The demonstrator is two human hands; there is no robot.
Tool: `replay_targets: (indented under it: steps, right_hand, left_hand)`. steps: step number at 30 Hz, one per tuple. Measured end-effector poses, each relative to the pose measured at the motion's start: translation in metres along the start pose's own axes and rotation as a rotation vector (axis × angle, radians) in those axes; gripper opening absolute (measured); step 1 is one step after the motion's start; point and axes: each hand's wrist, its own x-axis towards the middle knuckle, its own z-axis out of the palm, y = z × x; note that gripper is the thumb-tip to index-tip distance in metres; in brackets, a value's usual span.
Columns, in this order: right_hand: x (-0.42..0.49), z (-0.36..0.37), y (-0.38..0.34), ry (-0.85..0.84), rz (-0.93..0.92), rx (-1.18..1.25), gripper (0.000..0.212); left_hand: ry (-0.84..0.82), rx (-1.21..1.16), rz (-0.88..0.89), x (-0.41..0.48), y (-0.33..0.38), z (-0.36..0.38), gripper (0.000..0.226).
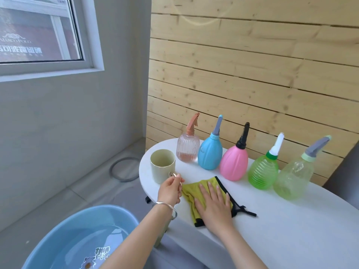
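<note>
Two hands work at the white table: the left hand grips the handle of the mug, fingers curled round it. The mug is plain matte cream, upright, near the table's rounded left end. The right hand lies flat with straight, spread fingers, pressing on the cloth. The cloth is yellow-green with black edging and a black strap trailing right, rumpled, just right of the mug. Five spray bottles stand in a row behind. A blue basin with water sits low on the left.
</note>
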Motion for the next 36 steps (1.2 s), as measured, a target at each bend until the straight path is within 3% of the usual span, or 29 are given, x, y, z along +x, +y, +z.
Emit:
replay_targets:
  steps: [2,5,8,11,15,18,25,36]
  right_hand:
    - [-0.004,-0.001,0.004,-0.002,0.013,0.007,0.097]
    - [-0.010,-0.002,0.009,-0.006,0.037,0.009,0.076]
    - [-0.017,-0.005,0.015,-0.013,0.054,0.027,0.086]
    - [-0.025,-0.008,0.024,-0.014,0.073,0.053,0.072]
    - [-0.040,-0.012,0.040,0.004,0.105,0.091,0.066]
    - [-0.051,-0.016,0.059,0.017,0.145,0.101,0.066]
    - [-0.086,-0.032,0.144,0.062,0.375,0.111,0.068]
    - [-0.102,-0.061,0.305,0.092,0.784,0.108,0.071]
  left_hand:
    - [0.012,0.004,-0.001,0.001,-0.003,0.003,0.028]
    - [0.014,0.032,-0.008,0.002,-0.004,0.006,0.026]
    - [0.004,0.060,-0.015,0.002,-0.004,0.007,0.023]
    - [0.021,0.072,-0.009,-0.002,-0.005,0.006,0.024]
    - [0.170,-0.001,0.031,-0.020,-0.015,0.014,0.031]
    - [0.253,-0.047,0.096,-0.033,-0.032,0.031,0.024]
    - [-0.073,0.124,0.056,-0.063,-0.046,0.109,0.026]
    - [-0.235,0.257,0.017,-0.081,-0.067,0.181,0.035]
